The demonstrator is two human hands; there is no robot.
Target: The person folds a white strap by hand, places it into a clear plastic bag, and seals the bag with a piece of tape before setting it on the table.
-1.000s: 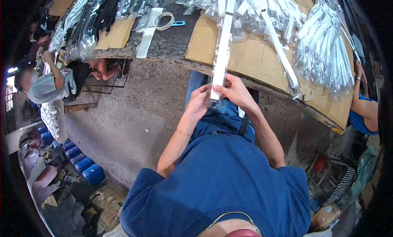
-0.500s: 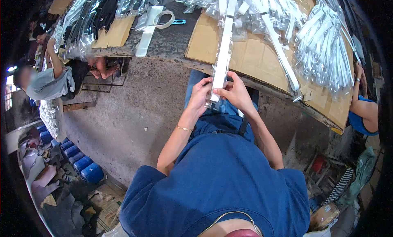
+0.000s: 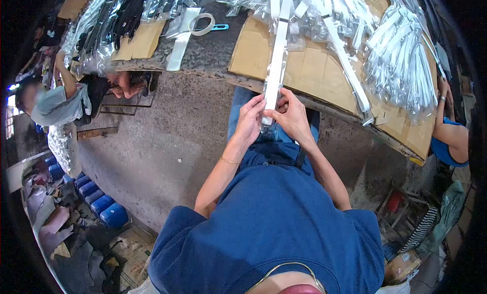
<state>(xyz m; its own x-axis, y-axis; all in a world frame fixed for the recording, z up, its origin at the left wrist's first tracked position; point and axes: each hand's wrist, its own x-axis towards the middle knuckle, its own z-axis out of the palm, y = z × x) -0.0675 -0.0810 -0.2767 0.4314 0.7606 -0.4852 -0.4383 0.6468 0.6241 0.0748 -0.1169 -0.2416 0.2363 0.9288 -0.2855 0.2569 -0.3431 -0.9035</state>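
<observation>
A long white belt [image 3: 276,65] in a clear plastic sleeve runs from the table's pile down over the near edge towards my lap. My left hand [image 3: 249,119] grips the left side of its near end, fingers curled against the sleeve. From the right, my right hand [image 3: 292,119] pinches the same end, thumb lying across the white strip. Loose clear plastic hangs just below my fingers. Another white belt [image 3: 347,65] in plastic lies slantwise on the cardboard [image 3: 317,73], its metal buckle end by the table edge.
Bagged white belts [image 3: 403,65] are heaped at the right, dark ones [image 3: 134,14] at the back left. A tape roll [image 3: 201,24] and a blue cutter [image 3: 219,27] lie on the table. Co-workers [image 3: 61,101] sit at the left; another person's arm [image 3: 451,139] is at the right. Blue containers [image 3: 112,215] line the floor.
My hands have shifted very slightly along the white belt's near end, and the loose plastic below them has changed shape. Both hands keep their hold; the table's contents look the same.
</observation>
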